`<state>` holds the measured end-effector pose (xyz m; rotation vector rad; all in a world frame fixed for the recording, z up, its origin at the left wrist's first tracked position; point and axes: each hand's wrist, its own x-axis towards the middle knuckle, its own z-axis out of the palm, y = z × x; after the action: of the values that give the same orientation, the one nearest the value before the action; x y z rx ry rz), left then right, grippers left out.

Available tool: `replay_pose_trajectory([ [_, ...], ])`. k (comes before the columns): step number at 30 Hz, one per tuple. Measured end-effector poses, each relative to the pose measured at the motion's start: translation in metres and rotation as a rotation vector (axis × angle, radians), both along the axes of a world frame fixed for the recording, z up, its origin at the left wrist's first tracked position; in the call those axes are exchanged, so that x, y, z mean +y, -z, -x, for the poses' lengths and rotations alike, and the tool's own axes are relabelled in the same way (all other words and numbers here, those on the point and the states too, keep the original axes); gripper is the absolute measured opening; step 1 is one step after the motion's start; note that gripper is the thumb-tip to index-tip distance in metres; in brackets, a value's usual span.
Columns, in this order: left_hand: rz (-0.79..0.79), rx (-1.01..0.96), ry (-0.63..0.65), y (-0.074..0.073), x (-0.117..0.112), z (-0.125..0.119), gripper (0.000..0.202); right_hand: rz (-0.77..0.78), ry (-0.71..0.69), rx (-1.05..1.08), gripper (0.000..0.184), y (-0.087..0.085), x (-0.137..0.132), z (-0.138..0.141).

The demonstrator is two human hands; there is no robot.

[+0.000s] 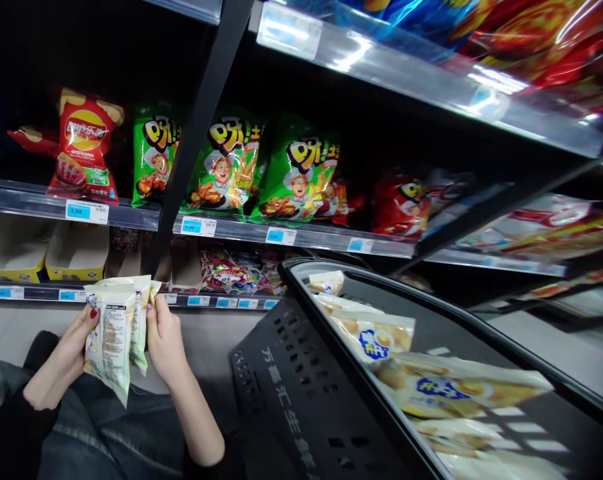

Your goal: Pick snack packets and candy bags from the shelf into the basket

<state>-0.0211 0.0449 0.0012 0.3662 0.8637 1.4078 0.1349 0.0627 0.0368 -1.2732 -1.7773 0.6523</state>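
Note:
My left hand (pixel 77 339) is closed on the left side of several pale snack bags (pixel 110 340), its thumb with a red nail lying on the front one. On the right side, my right hand (pixel 164 333) pinches the bags behind. The bags stand upright in front of my knees, and small printed text covers the back of the nearest. To my right is a dark shopping basket (pixel 281 373). Inside it lie several cream-coloured snack bags (pixel 374 337) with blue logos.
Ahead, a shelf (pixel 231 230) carries green chip bags (pixel 298 173) and a red chip bag (pixel 84 147). Open cardboard boxes (pixel 76 247) and small bright packets (pixel 221 270) sit on the bottom shelf. A black post (pixel 191 127) divides the shelving. Blurred bags fill the upper right.

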Motion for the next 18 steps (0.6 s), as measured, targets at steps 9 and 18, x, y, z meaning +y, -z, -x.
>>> replay_pose_trajectory([
  [9,-0.027,0.167,-0.046,-0.012,0.0,-0.012,0.042,-0.106,0.142,0.06,0.017,-0.019,-0.008,-0.003],
  [18,-0.075,0.274,-0.176,-0.005,-0.001,-0.019,0.042,0.268,-0.098,0.19,0.015,-0.012,-0.006,0.003],
])
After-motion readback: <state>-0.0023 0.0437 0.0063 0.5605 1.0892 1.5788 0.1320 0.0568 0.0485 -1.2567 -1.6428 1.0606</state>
